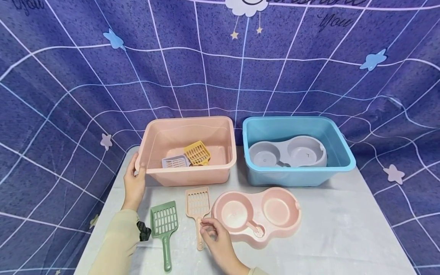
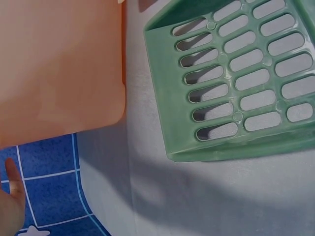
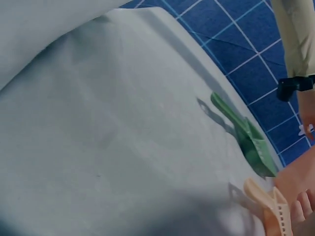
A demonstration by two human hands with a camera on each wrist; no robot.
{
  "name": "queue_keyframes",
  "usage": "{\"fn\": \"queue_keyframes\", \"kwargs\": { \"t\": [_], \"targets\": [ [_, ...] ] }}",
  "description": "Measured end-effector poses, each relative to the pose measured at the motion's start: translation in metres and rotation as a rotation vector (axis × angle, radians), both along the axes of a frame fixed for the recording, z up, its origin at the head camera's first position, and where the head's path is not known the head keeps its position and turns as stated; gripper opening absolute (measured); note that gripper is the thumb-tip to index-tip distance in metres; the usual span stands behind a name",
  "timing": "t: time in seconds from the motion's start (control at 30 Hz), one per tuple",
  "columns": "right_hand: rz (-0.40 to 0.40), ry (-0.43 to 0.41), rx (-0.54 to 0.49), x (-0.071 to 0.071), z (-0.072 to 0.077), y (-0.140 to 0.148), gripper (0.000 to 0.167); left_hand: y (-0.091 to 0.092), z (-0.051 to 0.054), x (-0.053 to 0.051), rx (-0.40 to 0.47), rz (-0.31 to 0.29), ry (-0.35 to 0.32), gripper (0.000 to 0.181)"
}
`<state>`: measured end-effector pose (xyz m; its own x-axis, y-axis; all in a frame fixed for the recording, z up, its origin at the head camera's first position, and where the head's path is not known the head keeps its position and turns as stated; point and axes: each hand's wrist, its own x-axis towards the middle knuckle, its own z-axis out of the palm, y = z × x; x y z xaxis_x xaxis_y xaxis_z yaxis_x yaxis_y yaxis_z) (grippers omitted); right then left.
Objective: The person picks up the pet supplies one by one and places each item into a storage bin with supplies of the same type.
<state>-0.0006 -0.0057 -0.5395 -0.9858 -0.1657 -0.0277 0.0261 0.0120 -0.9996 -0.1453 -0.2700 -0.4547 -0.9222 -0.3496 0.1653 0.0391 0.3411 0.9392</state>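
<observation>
At the left rim of the pink litter box (image 1: 192,178), my left hand (image 1: 135,185) grips the near corner, its thumb in front. Inside that box lie a yellow litter scoop (image 1: 197,152) and a pale grey one (image 1: 186,159), partly hidden by the front wall. My right hand (image 1: 220,240) has its loosely bent fingertips beside the handle of a beige litter scoop (image 1: 199,229), which lies on the table. Whether they touch it I cannot tell. Between the arms, a green litter scoop (image 1: 166,248) lies left of the beige one; its slotted head (image 2: 167,88) fills much of the left wrist view.
Right of the beige scoop sits a pink double pet bowl (image 1: 257,210). A blue litter box (image 1: 292,177) stands at the back right with a grey double pet bowl (image 1: 282,147) inside. Behind both boxes hangs a blue gridded curtain (image 1: 220,72). The table (image 1: 343,233) has a pale cover.
</observation>
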Motion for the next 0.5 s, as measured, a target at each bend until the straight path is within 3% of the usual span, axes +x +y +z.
{"fn": "queue_keyframes", "kwargs": {
  "t": [0.5],
  "targets": [
    [0.026,-0.025,0.086,0.005,-0.018,-0.002,0.049,0.001,0.000,0.000,0.008,0.013,-0.004,0.053]
  ]
}}
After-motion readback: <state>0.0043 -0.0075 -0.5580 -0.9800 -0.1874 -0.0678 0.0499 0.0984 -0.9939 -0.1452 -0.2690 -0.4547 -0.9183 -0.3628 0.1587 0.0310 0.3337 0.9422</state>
